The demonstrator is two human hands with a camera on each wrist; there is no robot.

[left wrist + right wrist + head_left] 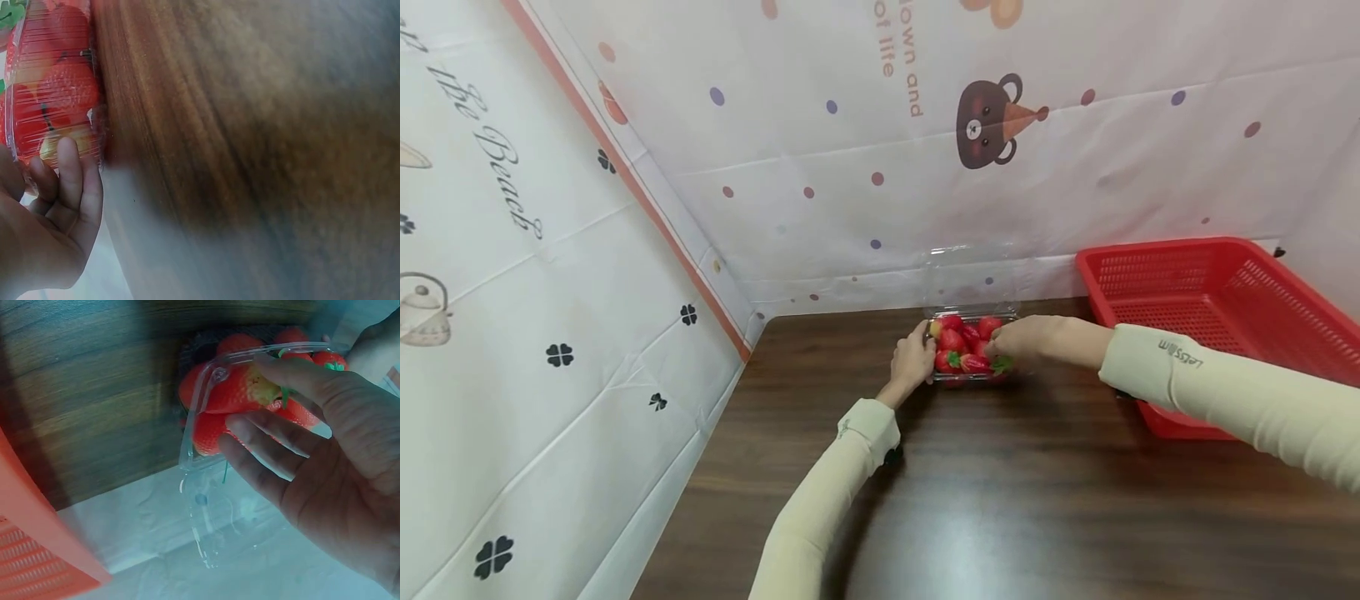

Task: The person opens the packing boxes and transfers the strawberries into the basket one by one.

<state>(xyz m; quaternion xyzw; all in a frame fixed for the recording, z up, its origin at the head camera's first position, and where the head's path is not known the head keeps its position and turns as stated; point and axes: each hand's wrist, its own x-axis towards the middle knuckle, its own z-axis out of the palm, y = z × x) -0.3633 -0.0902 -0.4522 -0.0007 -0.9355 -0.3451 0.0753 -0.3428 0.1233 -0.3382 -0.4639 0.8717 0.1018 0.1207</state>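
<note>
A clear plastic clamshell box (pixel 973 377) full of red strawberries (pixel 952 340) sits near the table's back edge, its transparent lid (pixel 970 275) raised against the wall cloth. My left hand (pixel 913 358) grips the box's left end; in the left wrist view its fingers (pixel 70 172) press the ribbed side. From the right, my right hand (pixel 1026 336) reaches over the box. In the right wrist view, thumb and fingers (pixel 262 440) lie on either side of a strawberry with a pale yellow-green top (pixel 234 390), at the box's corner. Other strawberries are partly hidden behind that hand.
To the right stands a red perforated plastic basket (pixel 1157 287), partly covered by my right sleeve. A printed white cloth (pixel 850 217) hangs behind and to the left of the dark wooden table (pixel 985 500).
</note>
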